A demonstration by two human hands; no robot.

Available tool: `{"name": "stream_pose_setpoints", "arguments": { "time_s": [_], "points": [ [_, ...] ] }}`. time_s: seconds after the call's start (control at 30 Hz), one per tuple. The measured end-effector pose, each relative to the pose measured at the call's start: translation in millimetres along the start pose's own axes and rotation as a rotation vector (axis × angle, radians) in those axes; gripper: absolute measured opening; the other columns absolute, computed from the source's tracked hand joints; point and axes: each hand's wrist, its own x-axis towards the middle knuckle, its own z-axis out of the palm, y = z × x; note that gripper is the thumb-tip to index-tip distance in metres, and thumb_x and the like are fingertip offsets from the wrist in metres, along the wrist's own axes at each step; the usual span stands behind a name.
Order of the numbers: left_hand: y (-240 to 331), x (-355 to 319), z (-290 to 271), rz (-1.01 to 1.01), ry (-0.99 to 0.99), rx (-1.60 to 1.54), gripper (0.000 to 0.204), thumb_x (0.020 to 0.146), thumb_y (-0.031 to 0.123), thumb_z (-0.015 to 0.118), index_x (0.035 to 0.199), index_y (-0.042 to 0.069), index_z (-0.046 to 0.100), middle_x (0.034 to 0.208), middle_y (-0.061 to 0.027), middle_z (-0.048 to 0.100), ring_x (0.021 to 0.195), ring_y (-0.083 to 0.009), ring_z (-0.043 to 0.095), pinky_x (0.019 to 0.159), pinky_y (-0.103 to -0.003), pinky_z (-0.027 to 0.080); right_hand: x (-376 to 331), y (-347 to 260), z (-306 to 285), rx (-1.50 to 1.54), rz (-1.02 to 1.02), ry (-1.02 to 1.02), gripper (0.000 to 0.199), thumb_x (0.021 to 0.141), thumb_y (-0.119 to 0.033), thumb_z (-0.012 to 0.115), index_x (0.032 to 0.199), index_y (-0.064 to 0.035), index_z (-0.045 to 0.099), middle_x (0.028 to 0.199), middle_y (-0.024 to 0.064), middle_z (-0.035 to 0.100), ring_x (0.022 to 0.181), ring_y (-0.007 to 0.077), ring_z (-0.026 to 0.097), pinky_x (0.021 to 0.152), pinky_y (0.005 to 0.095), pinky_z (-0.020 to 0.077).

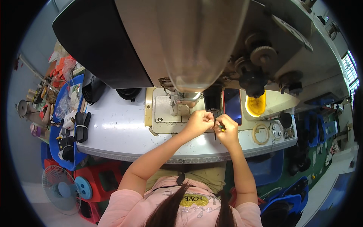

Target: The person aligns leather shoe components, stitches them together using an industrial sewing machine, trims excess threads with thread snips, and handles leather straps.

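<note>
Both my hands are close together over the front of the sewing machine's bed (166, 108), just right of the presser foot area (180, 108). My left hand (201, 122) is closed in a pinch, and what its fingertips hold is too small to make out. Closed as well, my right hand (228, 130) grips a small tool with a yellow and dark end (222, 129); its kind is mostly hidden by the fingers. Between the hands a thin dark strip (215, 136) points down toward the table edge. Right behind them is a black piece (213, 99) beside the machine head.
A phone (232, 104) lies right of my hands, near a yellow oval dish (256, 105), a pale ring (260, 134) and a white bobbin-like disc (276, 129). Banded black strips (82, 126) lie at the left by a full blue bin (56, 142). The machine arm (181, 41) overhangs everything.
</note>
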Motion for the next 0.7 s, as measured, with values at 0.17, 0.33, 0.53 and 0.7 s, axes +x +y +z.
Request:
{"name": "stream_pose_setpoints", "arguments": {
  "time_s": [0.17,0.33,0.53,0.7],
  "points": [
    [2.2,-1.7,0.7,-0.035,-0.032,-0.100,0.007,0.078,0.002,0.057,0.075,-0.002,0.051,0.071,-0.0059,0.059,0.064,-0.0099,0.059,0.057,-0.021,0.049,-2.0,-1.9,-1.0,0.060,0.072,-0.007,0.011,0.063,0.009,0.055,0.071,0.0024,0.052,0.066,0.0117,0.052,0.053,0.0217,0.051,0.049,0.0278,0.0404],
    [0.2,-2.0,-0.3,-0.070,-0.089,-0.165,0.011,0.083,0.007,0.055,0.078,0.000,0.048,0.068,-0.0040,0.058,0.060,-0.0074,0.056,0.055,-0.020,0.048,-9.4,-6.2,3.7,0.015,0.105,0.041,0.011,0.066,0.005,0.058,0.075,0.0008,0.052,0.068,0.0124,0.052,0.056,0.0266,0.053,0.049,0.0316,0.0423],
    [-9.6,-3.4,8.4,0.070,0.141,0.056,0.009,0.078,0.001,0.055,0.071,0.001,0.049,0.058,-0.0025,0.054,0.051,-0.0061,0.051,0.045,-0.020,0.041,-13.5,-2.9,-13.4,0.076,0.196,0.192,0.009,0.068,0.007,0.054,0.074,0.0012,0.051,0.066,0.0063,0.050,0.055,0.0141,0.052,0.047,0.0244,0.0413],
    [-10.2,-1.6,-0.2,0.174,0.335,0.458,0.013,0.070,0.003,0.058,0.062,0.000,0.048,0.048,-0.0067,0.049,0.044,-0.0114,0.049,0.042,-0.028,0.037,0.6,23.0,-54.4,0.206,0.591,0.351,0.008,0.077,-0.004,0.054,0.073,0.0017,0.050,0.061,0.0030,0.050,0.046,0.0062,0.048,0.038,0.0214,0.0379]
  ]
}}
